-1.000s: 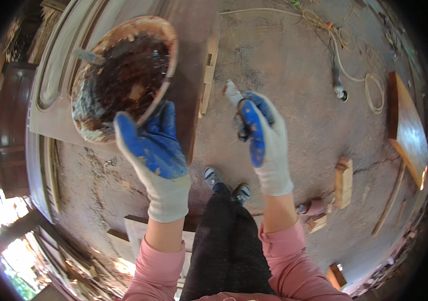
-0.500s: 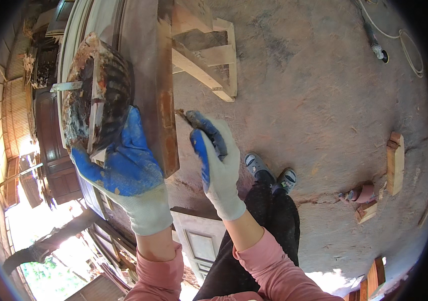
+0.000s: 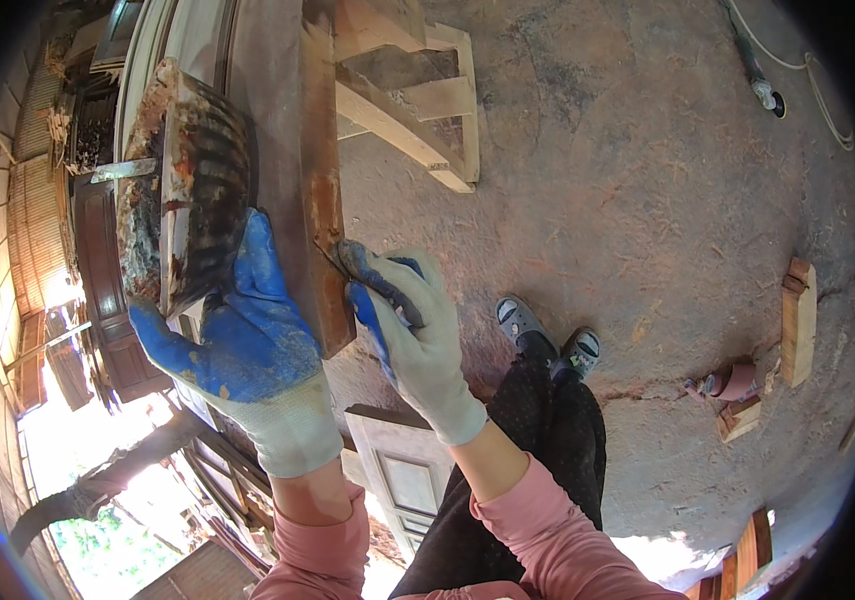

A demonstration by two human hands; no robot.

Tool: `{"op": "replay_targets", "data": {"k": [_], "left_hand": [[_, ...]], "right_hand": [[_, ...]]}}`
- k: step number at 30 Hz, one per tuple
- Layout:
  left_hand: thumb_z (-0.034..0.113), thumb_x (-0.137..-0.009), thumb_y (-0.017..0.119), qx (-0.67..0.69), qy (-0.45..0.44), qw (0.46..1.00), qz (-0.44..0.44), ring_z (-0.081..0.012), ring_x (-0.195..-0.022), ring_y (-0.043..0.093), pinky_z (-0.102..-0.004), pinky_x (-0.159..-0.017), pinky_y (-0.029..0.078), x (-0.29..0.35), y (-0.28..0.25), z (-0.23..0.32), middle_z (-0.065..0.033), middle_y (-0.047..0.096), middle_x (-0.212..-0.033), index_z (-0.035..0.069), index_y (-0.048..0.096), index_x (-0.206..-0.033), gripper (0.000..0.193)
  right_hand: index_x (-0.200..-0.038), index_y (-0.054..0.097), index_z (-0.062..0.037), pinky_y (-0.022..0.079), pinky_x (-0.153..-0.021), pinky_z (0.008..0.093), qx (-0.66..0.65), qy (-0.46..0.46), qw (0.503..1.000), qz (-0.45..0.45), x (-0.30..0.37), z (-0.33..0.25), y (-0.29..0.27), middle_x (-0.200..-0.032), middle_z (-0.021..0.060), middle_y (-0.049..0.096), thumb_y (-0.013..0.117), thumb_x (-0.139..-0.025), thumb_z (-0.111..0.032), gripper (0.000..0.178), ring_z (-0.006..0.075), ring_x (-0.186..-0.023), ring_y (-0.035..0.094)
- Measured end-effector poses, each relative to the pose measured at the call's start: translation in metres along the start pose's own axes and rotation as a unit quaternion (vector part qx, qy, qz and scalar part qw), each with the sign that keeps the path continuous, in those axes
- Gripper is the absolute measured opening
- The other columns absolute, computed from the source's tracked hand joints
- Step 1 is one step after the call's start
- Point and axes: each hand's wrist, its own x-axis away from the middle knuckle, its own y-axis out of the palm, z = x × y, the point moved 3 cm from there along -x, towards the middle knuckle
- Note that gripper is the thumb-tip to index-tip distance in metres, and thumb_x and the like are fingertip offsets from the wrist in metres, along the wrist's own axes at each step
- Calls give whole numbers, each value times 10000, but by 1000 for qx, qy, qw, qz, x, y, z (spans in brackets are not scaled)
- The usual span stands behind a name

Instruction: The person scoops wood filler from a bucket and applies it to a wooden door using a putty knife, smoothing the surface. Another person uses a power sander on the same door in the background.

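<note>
Head view, looking down past pink sleeves and dark trousers. Nearest, right hand (image 3: 417, 330) in a white-and-blue glove, clenched around a small putty knife (image 3: 352, 258) whose dark blade tip presses against the edge of the long wooden board (image 3: 312, 190). Just left of the board, left hand (image 3: 237, 335) in a blue glove, grasping from below a filler bowl (image 3: 182, 190) tilted almost on edge, crusted with brown and reddish paste; a metal scraper (image 3: 127, 170) sticking out of the bowl on the side away from the board.

Judged from the board: reddish-brown filler already smeared along the edge near the blade, so filling looks begun, somewhere in its middle; the farther stretch of the edge looks barer and probably left to do, though hard to tell for certain.

Right of the board's near end, two sandalled feet (image 3: 547, 335) on the dusty floor. Beyond the board's middle, touching it, a pale wooden trestle (image 3: 417, 100), close to the working edge and likely to crowd the knife farther along. Well right of the board, a short wooden block (image 3: 799, 320) and a small reddish tool (image 3: 732, 382) beside it. Farthest from the board, top right, a power tool with white cable (image 3: 777, 80). Left of the board, dark carved furniture (image 3: 97, 260).
</note>
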Motion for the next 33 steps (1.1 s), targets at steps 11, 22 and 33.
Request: {"op": "replay_targets", "data": {"k": [11, 22, 33], "left_hand": [[416, -965, 650, 131, -82, 988, -28, -388, -1381, 478, -552, -1139, 464, -5, -6, 2, -264, 447, -1482, -19, 360, -1512, 757], [420, -981, 609, 64, -39, 997, -11, -376, -1372, 488, -558, -1154, 444, -1, 0, 2, -243, 449, -1497, -11, 388, -1504, 713], [420, -986, 604, 65, -52, 996, -20, -364, -1378, 481, -523, -1157, 453, -2, 2, 2, -246, 448, -1483, -15, 364, -1508, 721]], "right_hand": [[-1283, 614, 36, 474, -878, 205, -131, 92, 985, 63, 0, -4, -11, -1167, 57, 601, 595, -1005, 15, 280, 82, -975, 590], [-1173, 667, 47, 473, -731, 270, 108, -8, 994, 11, 3, -25, 2, -1002, 94, 641, 683, -929, 8, 248, 145, -825, 584], [-1209, 664, 20, 467, -747, 236, -39, 41, 997, 53, -10, -29, -7, -1013, 85, 624, 640, -947, 34, 264, 142, -830, 583]]}}
